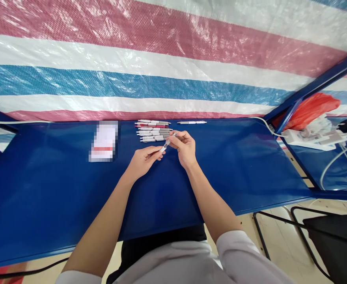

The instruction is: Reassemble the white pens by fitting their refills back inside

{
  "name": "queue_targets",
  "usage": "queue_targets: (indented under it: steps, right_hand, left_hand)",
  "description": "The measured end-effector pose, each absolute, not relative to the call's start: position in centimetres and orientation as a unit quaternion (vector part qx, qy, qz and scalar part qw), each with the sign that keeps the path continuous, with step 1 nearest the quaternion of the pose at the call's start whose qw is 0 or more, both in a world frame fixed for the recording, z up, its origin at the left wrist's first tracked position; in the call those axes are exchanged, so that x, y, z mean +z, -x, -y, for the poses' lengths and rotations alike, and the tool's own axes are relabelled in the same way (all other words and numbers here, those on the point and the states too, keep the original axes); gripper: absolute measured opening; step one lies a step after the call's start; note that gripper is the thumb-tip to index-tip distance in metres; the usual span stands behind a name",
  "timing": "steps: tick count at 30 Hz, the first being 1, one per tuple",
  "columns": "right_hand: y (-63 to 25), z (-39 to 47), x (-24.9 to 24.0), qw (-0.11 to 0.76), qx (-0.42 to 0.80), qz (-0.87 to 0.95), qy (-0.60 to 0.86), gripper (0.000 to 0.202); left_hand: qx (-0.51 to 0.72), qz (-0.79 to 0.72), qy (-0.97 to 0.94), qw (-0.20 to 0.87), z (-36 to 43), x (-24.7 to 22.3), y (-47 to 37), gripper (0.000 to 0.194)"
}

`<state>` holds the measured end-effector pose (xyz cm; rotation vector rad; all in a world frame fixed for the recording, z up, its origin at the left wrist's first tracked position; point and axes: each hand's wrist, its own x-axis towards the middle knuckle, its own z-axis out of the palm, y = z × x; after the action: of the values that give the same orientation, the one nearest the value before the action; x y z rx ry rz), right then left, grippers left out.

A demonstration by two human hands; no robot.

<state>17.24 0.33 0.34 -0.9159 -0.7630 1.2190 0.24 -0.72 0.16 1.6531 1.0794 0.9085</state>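
Between my left hand (146, 158) and right hand (185, 149), both pinching it, I should keep the pen (166, 145) steady and clear of the pile of pens (152, 130) just beyond.

- I am facing a shiny red, white and blue striped plastic sheet (161, 85), which is hanging behind a blue smooth-topped table (58, 197).
- To my left, a pixelated white rectangle with a red band (105, 136) is lying on the table.
- To my right, a crumpled red plastic bag (314, 110) is resting beyond the blue metal frame (318, 81).
- Near me, a black tube-framed chair (336, 242) is standing at lower right.
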Motion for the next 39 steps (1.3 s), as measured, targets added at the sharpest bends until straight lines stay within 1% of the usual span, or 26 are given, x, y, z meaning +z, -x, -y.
queue_targets:
  steps: [4, 8, 11, 15, 18, 24, 27, 32, 36, 39]
  right_hand:
    - [-17.6, -0.5, 0.2, 0.649, 0.557, 0.337, 0.393, 0.034]
    - [-17.8, -0.6, 0.2, 0.658, 0.553, 0.331, 0.389, 0.035]
    - [-18.1, -0.8, 0.2, 0.665, 0.542, 0.324, 0.399, 0.034]
    - [-18.4, -1.3, -0.1, 0.685, 0.522, 0.301, 0.410, 0.034]
    - [-18.4, -1.6, -0.2, 0.696, 0.512, 0.283, 0.416, 0.035]
    - [-18.6, -1.5, 0.2, 0.679, 0.535, 0.294, 0.408, 0.030]
    - [-18.9, -1.4, 0.3, 0.664, 0.565, 0.297, 0.389, 0.029]
    - [-19.0, -1.3, 0.1, 0.657, 0.585, 0.300, 0.369, 0.022]
    - [-18.8, -1.3, 0.0, 0.648, 0.593, 0.300, 0.372, 0.026]
    - [-18.7, -1.3, 0.0, 0.650, 0.598, 0.289, 0.370, 0.030]
  left_hand:
    - [0.352, -0.453, -0.643, 0.506, 0.6, 0.6, -0.3, 0.043]
    - [0.327, -0.457, -0.652, 0.509, 0.2, 1.2, -0.6, 0.039]
    - [0.335, -0.451, -0.669, 0.487, -0.3, 1.3, -1.2, 0.036]
    - [0.361, -0.453, -0.699, 0.419, -1.0, 0.4, -2.4, 0.032]
    - [0.373, -0.459, -0.699, 0.401, -1.1, -0.3, -3.0, 0.035]
    - [0.335, -0.459, -0.638, 0.520, -0.5, 0.5, -2.7, 0.046]
    - [0.327, -0.449, -0.604, 0.571, -0.2, 1.1, -2.4, 0.044]
    - [0.308, -0.426, -0.567, 0.635, -0.1, 1.0, -2.2, 0.041]
    - [0.275, -0.406, -0.560, 0.668, -0.1, 1.0, -2.0, 0.038]
    - [0.265, -0.396, -0.570, 0.669, 0.0, 1.2, -1.9, 0.036]
